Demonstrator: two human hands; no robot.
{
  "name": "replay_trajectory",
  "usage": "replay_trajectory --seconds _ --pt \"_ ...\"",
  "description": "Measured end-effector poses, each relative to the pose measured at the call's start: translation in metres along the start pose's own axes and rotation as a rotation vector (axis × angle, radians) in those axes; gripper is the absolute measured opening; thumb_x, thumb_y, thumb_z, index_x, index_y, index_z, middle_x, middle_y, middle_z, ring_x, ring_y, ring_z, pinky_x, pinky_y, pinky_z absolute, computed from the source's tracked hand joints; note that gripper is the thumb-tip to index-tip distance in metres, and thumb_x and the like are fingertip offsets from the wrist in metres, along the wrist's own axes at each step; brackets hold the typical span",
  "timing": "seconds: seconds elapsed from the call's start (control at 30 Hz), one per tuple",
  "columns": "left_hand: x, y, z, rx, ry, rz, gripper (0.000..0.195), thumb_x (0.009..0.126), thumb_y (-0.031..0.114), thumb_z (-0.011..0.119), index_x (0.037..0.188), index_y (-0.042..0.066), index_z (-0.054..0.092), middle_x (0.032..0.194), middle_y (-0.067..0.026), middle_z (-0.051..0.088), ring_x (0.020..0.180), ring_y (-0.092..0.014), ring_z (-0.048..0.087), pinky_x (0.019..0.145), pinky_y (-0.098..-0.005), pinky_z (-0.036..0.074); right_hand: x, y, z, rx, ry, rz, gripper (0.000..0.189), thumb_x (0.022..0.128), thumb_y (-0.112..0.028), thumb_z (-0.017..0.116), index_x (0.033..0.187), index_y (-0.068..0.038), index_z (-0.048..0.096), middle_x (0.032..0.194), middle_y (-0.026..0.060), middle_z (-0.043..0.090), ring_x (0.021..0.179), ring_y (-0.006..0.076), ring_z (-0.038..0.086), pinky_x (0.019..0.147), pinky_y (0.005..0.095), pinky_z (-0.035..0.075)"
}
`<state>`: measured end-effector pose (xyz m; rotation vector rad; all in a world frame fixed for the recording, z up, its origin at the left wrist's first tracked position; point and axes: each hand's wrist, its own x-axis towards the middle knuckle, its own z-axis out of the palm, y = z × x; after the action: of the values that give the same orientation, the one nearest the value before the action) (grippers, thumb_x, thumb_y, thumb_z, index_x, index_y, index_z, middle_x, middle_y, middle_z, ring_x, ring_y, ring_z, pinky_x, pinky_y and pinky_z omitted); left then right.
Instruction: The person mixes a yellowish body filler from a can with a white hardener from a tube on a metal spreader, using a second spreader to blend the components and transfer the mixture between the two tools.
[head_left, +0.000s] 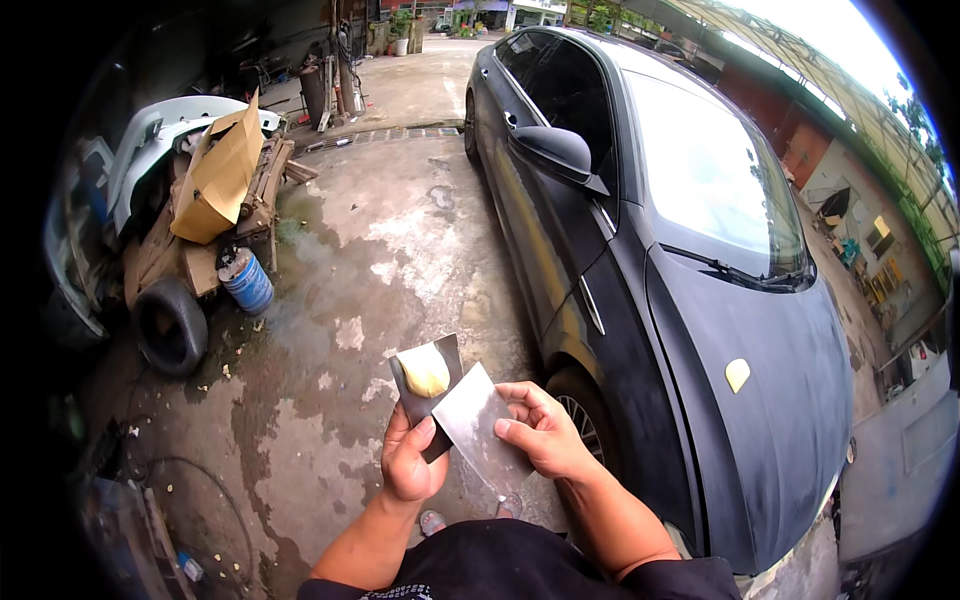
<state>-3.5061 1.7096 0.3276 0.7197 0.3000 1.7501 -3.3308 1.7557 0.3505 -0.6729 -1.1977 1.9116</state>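
In front of my body, my left hand (411, 454) grips a dark flat spreader plate (454, 356) by its lower end. A smooth lump of pale yellow body filler (426, 370) sits on the plate's upper part. My right hand (543, 429) holds a thin, shiny grey metal spreader (472, 420), thumb on its face. The metal sheet's left corner overlaps the dark plate's edge. To the right stands a matte dark car, and a separate yellow dab of filler (738, 374) lies on its hood (757, 450).
The car's side mirror (555, 154) juts out ahead. Beyond my left hand are a tyre (171, 328), a blue can (247, 281), a cardboard box (220, 176) and a white bumper (150, 124). A dark hose (217, 484) curves over the stained concrete floor (337, 300).
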Motion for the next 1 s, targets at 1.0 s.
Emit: replay_trajectory --seconds 1.0 --pt "-0.001 0.013 -0.002 -0.063 -0.021 -0.346 0.065 0.095 0.05 0.046 0.139 0.003 0.034 0.131 -0.015 0.049 0.118 -0.031 0.051 0.092 -0.0497 0.047 0.014 -0.052 0.008 -1.271 0.227 -0.691 0.041 0.074 0.005 0.058 0.113 -0.004 0.065 0.113 0.0157 0.061 0.103 0.0323 0.059 0.089 0.0378 0.048"
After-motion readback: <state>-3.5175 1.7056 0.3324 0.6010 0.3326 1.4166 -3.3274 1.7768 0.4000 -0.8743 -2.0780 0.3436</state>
